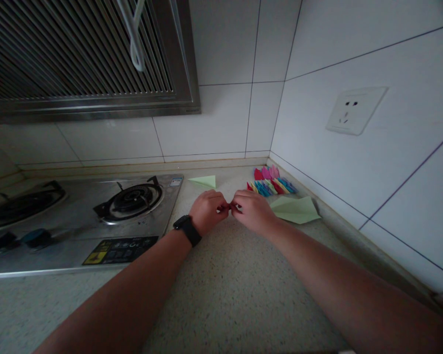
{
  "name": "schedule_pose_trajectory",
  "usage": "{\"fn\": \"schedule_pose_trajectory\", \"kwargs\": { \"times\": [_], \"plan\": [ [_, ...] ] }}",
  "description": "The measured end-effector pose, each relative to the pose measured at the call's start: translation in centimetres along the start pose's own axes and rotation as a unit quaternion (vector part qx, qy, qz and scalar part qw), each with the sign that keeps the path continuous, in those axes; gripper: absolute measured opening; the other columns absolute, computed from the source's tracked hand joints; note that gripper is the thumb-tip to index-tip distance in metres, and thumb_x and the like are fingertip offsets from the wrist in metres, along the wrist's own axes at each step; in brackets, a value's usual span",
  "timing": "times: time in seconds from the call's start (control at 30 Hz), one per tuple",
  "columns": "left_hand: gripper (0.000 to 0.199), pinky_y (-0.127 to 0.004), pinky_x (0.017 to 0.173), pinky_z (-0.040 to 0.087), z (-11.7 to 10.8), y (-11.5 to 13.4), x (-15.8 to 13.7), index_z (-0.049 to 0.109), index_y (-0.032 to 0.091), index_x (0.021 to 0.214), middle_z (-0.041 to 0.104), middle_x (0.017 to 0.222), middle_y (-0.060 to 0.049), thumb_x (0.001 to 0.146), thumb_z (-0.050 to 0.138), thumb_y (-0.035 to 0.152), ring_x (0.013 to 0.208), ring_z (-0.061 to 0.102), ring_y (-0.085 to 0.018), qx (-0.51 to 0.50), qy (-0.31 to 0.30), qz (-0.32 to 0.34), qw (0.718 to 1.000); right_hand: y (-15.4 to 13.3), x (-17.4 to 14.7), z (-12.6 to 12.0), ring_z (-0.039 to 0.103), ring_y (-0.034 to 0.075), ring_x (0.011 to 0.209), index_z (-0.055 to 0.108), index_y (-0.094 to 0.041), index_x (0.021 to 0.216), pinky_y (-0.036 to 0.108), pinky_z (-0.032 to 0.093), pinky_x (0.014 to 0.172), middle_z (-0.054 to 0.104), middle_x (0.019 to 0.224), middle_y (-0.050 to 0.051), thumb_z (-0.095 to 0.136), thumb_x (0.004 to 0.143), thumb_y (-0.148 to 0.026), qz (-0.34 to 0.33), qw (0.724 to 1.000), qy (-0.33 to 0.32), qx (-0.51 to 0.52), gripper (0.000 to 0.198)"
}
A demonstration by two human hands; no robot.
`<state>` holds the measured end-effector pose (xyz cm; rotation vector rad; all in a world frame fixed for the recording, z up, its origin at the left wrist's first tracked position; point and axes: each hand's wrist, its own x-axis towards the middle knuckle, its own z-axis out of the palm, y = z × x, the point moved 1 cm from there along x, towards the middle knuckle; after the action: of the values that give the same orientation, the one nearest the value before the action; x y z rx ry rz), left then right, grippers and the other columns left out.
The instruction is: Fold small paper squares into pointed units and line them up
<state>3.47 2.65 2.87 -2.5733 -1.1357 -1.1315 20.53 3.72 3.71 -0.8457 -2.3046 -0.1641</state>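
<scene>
Stove (83, 204): steel, two burners in view, on the speckled counter (221, 295); reference for all places below.
Left hand (207, 211): just right of the stove; you have thumb and fingers drawn together, pinching at the tips.
Right hand (256, 211): farther right of the stove than your left; likewise pinching, its fingertips meeting those of the left.
Small piece (229, 206): right of the stove, between your two sets of fingertips; dark reddish, mostly hidden, shape cannot be told.
Watch (187, 229): black, on your left wrist, near the stove's right edge.
Left green paper (205, 181): pale, pointed, lying just right of the stove's back corner.
Right green paper (297, 210): pale, creased, well right of the stove, partly behind your right hand.
Coloured pieces (271, 187): pink and red at the back, red, yellow and blue in front; well right of the stove, near the wall corner.
Hood (77, 54): ribbed metal, above the stove; a white cord (136, 49) hangs before it.
Socket (356, 110): white, on the tiled wall far right of the stove.
</scene>
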Motion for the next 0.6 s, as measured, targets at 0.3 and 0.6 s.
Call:
{"fn": "schedule_pose_trajectory", "kwargs": {
  "times": [0.3,0.6],
  "plan": [
    [0.005,-0.03,0.07,0.042,0.3,-1.0,-0.3,0.065,0.018,0.077,0.064,0.076,-0.003,0.078,0.064,0.014,0.074,0.056,-0.016,0.033,0.02,-0.046,0.998,1.6,0.1,-0.5,0.06,0.013,0.076,0.067,-0.02,0.09,0.025,0.043,0.071,0.067,0.086,0.002,0.06,0.085,-0.019,0.018,0.998,0.013,0.063,0.008],
    [0.003,-0.031,0.071,0.043,0.5,-1.4,-0.6,0.065,0.019,0.079,0.066,0.077,-0.002,0.081,0.062,0.017,0.076,0.056,-0.017,0.032,0.03,-0.049,0.998,1.8,0.1,-0.3,0.058,0.017,0.091,0.067,-0.021,0.092,0.03,0.043,0.082,0.065,0.093,0.004,0.063,0.084,-0.019,-0.053,0.998,-0.042,0.019,0.009]
  ]
}}
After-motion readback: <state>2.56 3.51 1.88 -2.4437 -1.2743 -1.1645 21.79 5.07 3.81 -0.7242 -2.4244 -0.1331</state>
